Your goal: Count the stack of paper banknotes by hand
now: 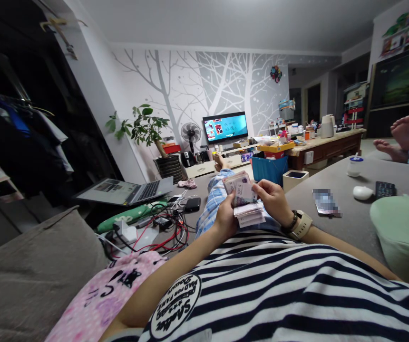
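A stack of banknotes [240,186], purplish and printed, is gripped in my left hand [225,216]. The stack bends over the fingers, so its lower ends fan out in front below. At the upper right edge of the stack, my right hand [273,200] pinches a banknote between thumb and fingers. A pale watch and a dark bracelet are on the right wrist. Both hands are above my lap, over blue-and-white checked trousers [214,199] and a striped shirt [297,280]. How many banknotes there are, I cannot tell.
To the left, an open laptop [129,192] sits near tangled cables [170,225] and a black box-shaped device [192,204]. On the right are a phone [326,202], a white mouse [363,193], a remote [385,190], a small cup [355,167] and another person's bare feet [402,135].
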`<action>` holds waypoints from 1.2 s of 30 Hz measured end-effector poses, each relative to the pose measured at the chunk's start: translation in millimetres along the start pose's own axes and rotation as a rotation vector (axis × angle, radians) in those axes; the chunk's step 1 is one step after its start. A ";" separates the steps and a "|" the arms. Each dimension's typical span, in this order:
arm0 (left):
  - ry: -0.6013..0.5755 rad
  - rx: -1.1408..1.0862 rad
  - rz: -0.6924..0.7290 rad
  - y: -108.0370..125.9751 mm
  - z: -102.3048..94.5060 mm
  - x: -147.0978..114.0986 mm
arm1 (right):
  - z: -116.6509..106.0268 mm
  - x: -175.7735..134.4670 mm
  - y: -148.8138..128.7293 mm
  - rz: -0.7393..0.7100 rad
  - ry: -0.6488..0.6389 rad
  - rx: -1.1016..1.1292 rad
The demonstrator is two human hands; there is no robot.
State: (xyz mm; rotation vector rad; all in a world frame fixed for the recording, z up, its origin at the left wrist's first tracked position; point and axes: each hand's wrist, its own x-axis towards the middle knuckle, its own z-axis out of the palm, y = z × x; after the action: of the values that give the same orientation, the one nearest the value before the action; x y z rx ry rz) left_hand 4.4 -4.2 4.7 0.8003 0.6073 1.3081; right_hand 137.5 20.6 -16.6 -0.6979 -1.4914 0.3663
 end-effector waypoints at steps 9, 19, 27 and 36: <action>-0.032 0.015 0.012 0.9 -3.9 3.5 | -1.8 -5.8 -6.0 -0.098 -0.023 -0.008; -0.041 0.022 0.032 0.0 -4.6 4.2 | -0.9 -5.8 -6.3 -0.116 -0.053 0.043; -0.030 0.035 0.040 -1.5 -6.5 5.0 | -0.4 -5.6 -6.0 -0.107 -0.055 0.049; -0.009 0.039 0.029 -1.9 -4.4 1.1 | -0.5 -6.6 -7.1 -0.104 -0.034 0.040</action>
State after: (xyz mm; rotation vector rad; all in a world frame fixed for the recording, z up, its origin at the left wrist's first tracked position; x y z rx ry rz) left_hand 2.3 -2.5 0.6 0.8494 0.6174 1.3221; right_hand 136.1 11.1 -17.3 -0.5823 -1.5421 0.3294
